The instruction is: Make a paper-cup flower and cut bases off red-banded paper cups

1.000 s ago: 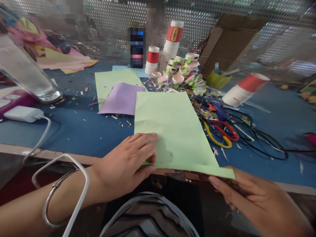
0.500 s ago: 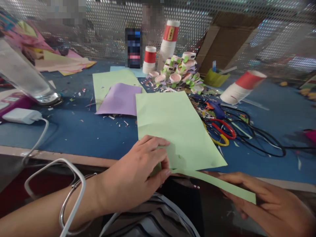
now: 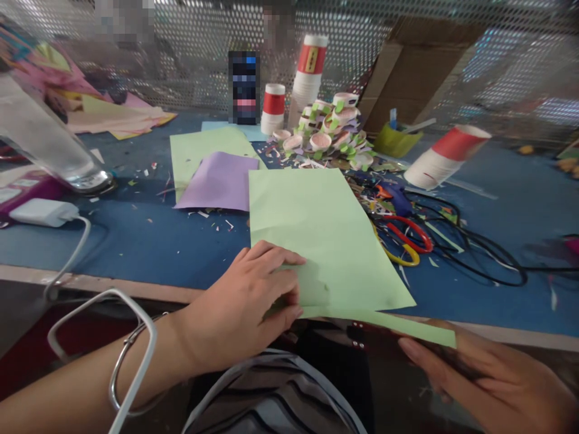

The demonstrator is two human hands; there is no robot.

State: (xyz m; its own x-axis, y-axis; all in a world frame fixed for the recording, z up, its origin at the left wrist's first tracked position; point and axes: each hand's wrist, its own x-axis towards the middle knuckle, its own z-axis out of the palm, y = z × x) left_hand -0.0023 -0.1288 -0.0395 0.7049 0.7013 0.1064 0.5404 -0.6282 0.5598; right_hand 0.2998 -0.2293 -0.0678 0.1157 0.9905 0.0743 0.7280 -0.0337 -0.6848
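A large sheet of light green paper (image 3: 316,223) lies at the table's front edge. My left hand (image 3: 260,295) rests on its lower left, fingers bent, thumb and forefinger closed at the near edge. From there a narrow green paper strip (image 3: 407,325) stretches right, past the table edge, its free end in front of my right hand (image 3: 506,380). That hand is partly closed, its thumb below the strip and its other fingers mostly hidden. A dark, glossy band runs under the strip into this hand; its kind is unclear.
Purple paper (image 3: 221,181) overlaps another green sheet (image 3: 190,144). Scissors (image 3: 409,241), black cable (image 3: 479,247) and paper scraps lie right. Behind stand stacked paper cups (image 3: 310,72), a heap of small decorated cups (image 3: 321,141) and a phone (image 3: 244,87). A clear glass (image 3: 58,138) stands left.
The strip's free end has shifted left and slightly up. My right hand's thumb now shows below the strip. My left hand has slid slightly left on the paper.
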